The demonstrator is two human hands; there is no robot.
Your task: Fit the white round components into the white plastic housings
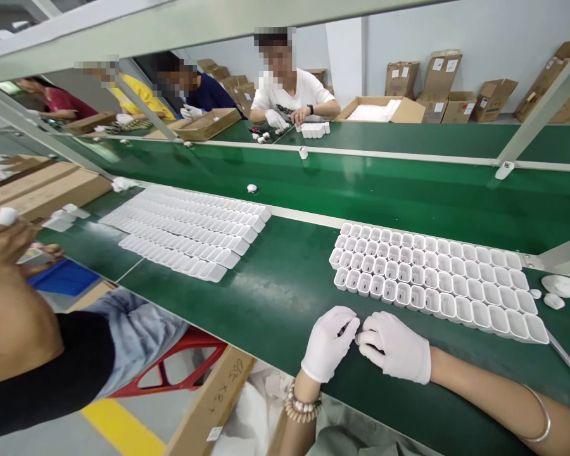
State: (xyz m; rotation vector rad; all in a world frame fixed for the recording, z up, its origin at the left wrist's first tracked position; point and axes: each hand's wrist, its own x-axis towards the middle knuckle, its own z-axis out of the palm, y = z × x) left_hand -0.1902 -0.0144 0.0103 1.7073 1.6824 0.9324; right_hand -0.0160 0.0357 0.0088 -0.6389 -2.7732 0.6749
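The green bench top [285, 269] is the largest surface and carries the block of white cups [430, 277], which spans twelve to three o'clock of the hands, near them but apart. Treat the block as loose units: the cups stand side by side in four rows with no visible joint, and pressure on one is likely to shift its neighbours. A second block of white pieces [185, 234] lies well apart at ten o'clock. The gloved left hand [330, 342] and gloved right hand [396, 345] meet fingertip to fingertip over the bench, at six o'clock of the near-left corner of the cups. Both grips are curled narrow; whether a small part is pinched between the fingertips cannot be told. The single corner cup [342, 279] is judged light, stiff and thin-walled, probably moulded plastic; expect it to slide readily under fabric gloves and to tip if pushed at the rim. Take hold across two opposite outer walls, below the rim, with light pressure; the walls may flex or scuff if squeezed. In appearance, the cups are plain white, rounded-rectangular and open upward. The smallest visible detail is a dark mark inside several cups toward the nine o'clock end.
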